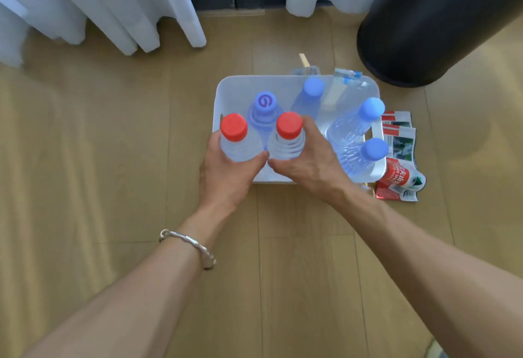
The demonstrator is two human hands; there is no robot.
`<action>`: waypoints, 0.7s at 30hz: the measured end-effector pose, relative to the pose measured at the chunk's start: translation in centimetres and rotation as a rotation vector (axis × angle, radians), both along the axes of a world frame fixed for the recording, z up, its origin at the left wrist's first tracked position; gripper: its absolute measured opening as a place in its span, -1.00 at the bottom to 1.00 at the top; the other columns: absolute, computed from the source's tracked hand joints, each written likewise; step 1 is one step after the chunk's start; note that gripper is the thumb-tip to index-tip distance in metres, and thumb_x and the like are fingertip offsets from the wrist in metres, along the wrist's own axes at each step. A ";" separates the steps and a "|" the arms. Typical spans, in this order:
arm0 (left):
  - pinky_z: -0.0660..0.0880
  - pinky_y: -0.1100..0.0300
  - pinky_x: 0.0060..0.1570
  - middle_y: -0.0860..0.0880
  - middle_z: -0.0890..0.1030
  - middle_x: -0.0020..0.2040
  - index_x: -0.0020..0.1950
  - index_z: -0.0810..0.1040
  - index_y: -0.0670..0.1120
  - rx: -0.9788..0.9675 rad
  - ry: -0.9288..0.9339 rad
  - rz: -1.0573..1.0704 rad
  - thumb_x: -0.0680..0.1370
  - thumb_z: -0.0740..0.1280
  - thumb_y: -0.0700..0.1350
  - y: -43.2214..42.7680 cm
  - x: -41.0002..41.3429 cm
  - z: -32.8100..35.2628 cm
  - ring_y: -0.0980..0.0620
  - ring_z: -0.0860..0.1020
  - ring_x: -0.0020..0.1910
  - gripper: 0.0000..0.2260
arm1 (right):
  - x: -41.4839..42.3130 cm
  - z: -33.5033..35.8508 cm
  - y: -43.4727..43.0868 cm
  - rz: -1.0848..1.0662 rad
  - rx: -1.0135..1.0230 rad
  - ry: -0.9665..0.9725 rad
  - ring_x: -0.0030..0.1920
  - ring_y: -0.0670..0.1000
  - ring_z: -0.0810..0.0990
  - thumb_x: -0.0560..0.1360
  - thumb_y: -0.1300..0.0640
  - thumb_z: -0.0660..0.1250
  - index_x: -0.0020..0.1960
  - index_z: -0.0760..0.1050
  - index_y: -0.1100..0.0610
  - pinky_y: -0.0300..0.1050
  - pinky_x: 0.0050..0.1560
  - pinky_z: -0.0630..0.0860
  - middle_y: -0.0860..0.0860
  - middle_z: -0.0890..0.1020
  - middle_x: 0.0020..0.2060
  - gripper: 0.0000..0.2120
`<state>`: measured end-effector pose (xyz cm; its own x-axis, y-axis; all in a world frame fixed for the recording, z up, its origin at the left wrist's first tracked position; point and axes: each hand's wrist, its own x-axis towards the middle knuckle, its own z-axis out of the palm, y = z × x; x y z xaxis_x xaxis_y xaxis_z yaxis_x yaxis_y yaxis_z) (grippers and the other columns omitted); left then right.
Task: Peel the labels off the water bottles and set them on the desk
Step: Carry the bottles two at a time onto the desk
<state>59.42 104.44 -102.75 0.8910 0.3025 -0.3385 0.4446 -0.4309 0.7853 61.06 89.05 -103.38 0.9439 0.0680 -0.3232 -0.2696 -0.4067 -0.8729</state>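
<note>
Left hand point(226, 171): grip wrapped round the shoulder of the left red-capped bottle point(240, 148), at the near-left corner of the white tub point(235, 83) that stands on the wooden floor point(113, 159). Right hand point(308, 159): grip wrapped round the right red-capped bottle point(287, 142), just beside the first along the tub's near edge; the thumbs almost meet. No label shows on either, though the lower bodies are hidden. Behind them stands a purple-capped bottle point(264, 106), and toward the far edge a blue-capped bottle point(310, 94). Two more blue-capped bottles point(365, 114) lean at the right edge, bare as far as visible. Peeled labels point(396, 142) lie on the floor just beside the tub's right edge, more scraps point(343, 73) at its far edge. Black waste bin point(438, 26) stands beyond. Judgement: peeling is largely done. No desk is in view, so setting the bottles on it remains.
</note>
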 end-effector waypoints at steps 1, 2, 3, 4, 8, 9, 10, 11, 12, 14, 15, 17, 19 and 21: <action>0.42 0.40 -0.13 0.18 0.60 0.05 0.21 0.43 0.13 0.001 0.007 -0.013 0.32 0.55 0.03 0.2 -0.1 1.2 0.15 0.57 0.02 -0.48 | -0.1 1.0 0.2 -0.005 0.001 0.004 -0.21 -0.40 0.53 0.34 0.20 0.51 0.09 0.32 -0.17 -0.51 -0.23 0.41 -0.23 0.58 -0.15 -0.48; 0.43 0.39 -0.13 0.19 0.60 0.03 0.20 0.44 0.13 0.004 0.007 -0.030 0.32 0.55 0.02 0.4 -0.1 2.6 0.15 0.57 0.01 -0.49 | 0.0 2.2 0.5 -0.008 0.002 0.003 -0.23 -0.42 0.52 0.34 0.19 0.51 0.09 0.32 -0.15 -0.54 -0.25 0.39 -0.24 0.57 -0.17 -0.50; 0.45 0.34 -0.12 0.20 0.60 0.01 0.19 0.44 0.12 0.008 0.003 -0.043 0.32 0.55 0.03 0.8 0.1 4.2 0.14 0.58 0.00 -0.50 | 0.3 3.7 0.7 -0.009 0.004 0.001 -0.25 -0.44 0.51 0.34 0.18 0.50 0.08 0.33 -0.14 -0.56 -0.27 0.37 -0.24 0.56 -0.20 -0.51; 0.48 0.28 -0.09 0.21 0.60 0.00 0.19 0.45 0.12 0.014 -0.004 -0.056 0.32 0.54 0.03 1.1 0.4 6.0 0.14 0.58 0.00 -0.50 | 0.6 5.4 1.0 -0.012 0.005 -0.001 -0.26 -0.45 0.50 0.33 0.17 0.50 0.07 0.33 -0.13 -0.57 -0.27 0.35 -0.25 0.55 -0.22 -0.53; 0.54 0.07 -0.01 0.20 0.58 -0.03 0.17 0.41 0.12 0.017 -0.055 -0.081 0.28 0.55 0.10 2.0 2.6 14.5 0.09 0.59 -0.01 -0.46 | 2.4 13.9 1.4 -0.012 0.043 -0.039 -0.20 -0.34 0.53 0.31 0.12 0.53 0.12 0.32 -0.12 -0.39 -0.13 0.44 -0.24 0.55 -0.20 -0.48; 0.55 0.04 0.00 0.21 0.59 -0.04 0.15 0.40 0.14 0.016 -0.073 -0.084 0.26 0.55 0.12 2.2 3.1 16.9 0.10 0.60 -0.02 -0.46 | 3.0 16.5 1.5 -0.003 0.037 -0.056 -0.18 -0.32 0.54 0.30 0.10 0.53 0.13 0.30 -0.13 -0.36 -0.10 0.45 -0.24 0.54 -0.17 -0.45; 0.55 0.02 -0.01 0.22 0.60 -0.05 0.13 0.41 0.16 0.010 -0.095 -0.082 0.24 0.55 0.14 2.3 3.7 19.6 0.12 0.60 -0.04 -0.46 | 3.7 19.3 1.5 0.007 0.022 -0.079 -0.15 -0.28 0.55 0.29 0.08 0.53 0.14 0.28 -0.12 -0.30 -0.07 0.47 -0.22 0.54 -0.15 -0.43; 0.56 0.00 -0.01 0.22 0.61 -0.07 0.11 0.42 0.18 0.002 -0.122 -0.079 0.23 0.54 0.16 2.4 4.6 22.3 0.13 0.60 -0.05 -0.47 | 4.7 22.3 1.5 0.023 0.003 -0.108 -0.12 -0.22 0.56 0.28 0.06 0.53 0.14 0.28 -0.11 -0.20 -0.03 0.51 -0.19 0.54 -0.12 -0.43; 0.57 0.00 -0.01 0.22 0.62 -0.09 0.09 0.43 0.19 -0.008 -0.148 -0.081 0.21 0.54 0.18 2.5 5.6 25.1 0.14 0.61 -0.07 -0.48 | 5.8 25.4 1.5 0.041 -0.011 -0.133 -0.09 -0.16 0.58 0.27 0.04 0.53 0.14 0.28 -0.09 -0.09 0.01 0.54 -0.18 0.55 -0.12 -0.43; 0.57 -0.01 -0.03 0.20 0.63 -0.14 0.03 0.46 0.19 -0.029 -0.202 -0.093 0.20 0.52 0.22 2.8 7.8 31.1 0.15 0.62 -0.11 -0.52 | 8.1 32.0 1.5 0.069 -0.024 -0.179 -0.06 -0.09 0.61 0.28 0.02 0.53 0.15 0.28 -0.08 0.03 0.08 0.56 -0.17 0.58 -0.12 -0.43; 0.57 -0.02 -0.03 0.18 0.63 -0.16 0.00 0.46 0.20 -0.041 -0.232 -0.096 0.18 0.49 0.27 2.9 9.0 34.2 0.13 0.62 -0.13 -0.54 | 9.3 35.5 1.5 0.084 -0.029 -0.206 -0.05 -0.08 0.62 0.29 0.01 0.53 0.16 0.27 -0.07 0.04 0.09 0.55 -0.16 0.59 -0.11 -0.43; 0.56 0.02 -0.04 0.18 0.63 -0.18 -0.01 0.44 0.24 -0.060 -0.297 -0.100 0.17 0.42 0.35 3.0 11.0 40.6 0.14 0.63 -0.13 -0.53 | 11.4 42.5 1.5 0.106 -0.032 -0.276 -0.04 -0.08 0.63 0.31 0.00 0.52 0.18 0.25 -0.06 -0.01 0.08 0.54 -0.16 0.60 -0.11 -0.41; 0.52 0.11 -0.07 0.21 0.62 -0.14 0.03 0.41 0.28 -0.070 -0.369 -0.094 0.18 0.36 0.39 2.9 12.3 46.9 0.19 0.61 -0.11 -0.52 | 13.2 49.4 1.8 0.117 -0.020 -0.365 -0.07 -0.15 0.62 0.32 0.00 0.53 0.20 0.23 -0.05 -0.13 0.02 0.53 -0.18 0.57 -0.13 -0.39; 0.54 0.05 0.02 0.19 0.62 -0.04 0.14 0.41 0.25 -0.096 -0.437 -0.085 0.21 0.34 0.40 2.9 13.4 53.2 0.12 0.61 -0.03 -0.45 | 14.5 56.0 2.3 0.133 0.006 -0.437 -0.07 -0.16 0.60 0.33 0.00 0.55 0.24 0.23 0.01 -0.21 -0.02 0.53 -0.17 0.54 -0.12 -0.36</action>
<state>72.78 107.35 -49.51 0.9768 0.2078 0.0522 0.0285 -0.3678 0.9295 75.61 91.32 -47.38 0.9746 0.1985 0.1040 0.1785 -0.4071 -0.8958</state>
